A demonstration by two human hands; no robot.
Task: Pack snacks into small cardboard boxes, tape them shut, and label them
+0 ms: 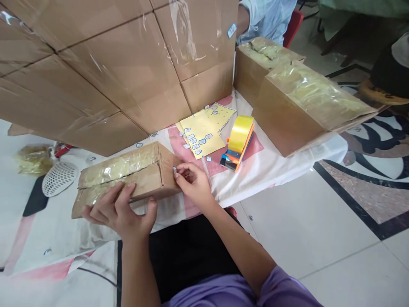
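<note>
A taped cardboard box (pixel 143 177) lies on the table in front of me. My left hand (pixel 124 213) rests on its near top edge, fingers spread. At the box's right end, my right hand (pixel 194 183) pinches a small white-and-blue sticker (pixel 174 169) between thumb and fingers, close against the cardboard. I cannot tell whether the sticker is stuck on. Beyond that hand are yellow sticker sheets (pixel 207 145) with several small stickers on and around them. A tape dispenser (pixel 238 143) with a yellow roll stands to their right.
Stacked taped cartons (pixel 124 72) wall off the back of the table. Two more boxes (pixel 294 115) stand at the right edge. A white mesh object (pixel 60 178) and a yellowish plastic bundle (pixel 33 160) lie at left. Another person's sleeve (pixel 268 19) shows behind the cartons.
</note>
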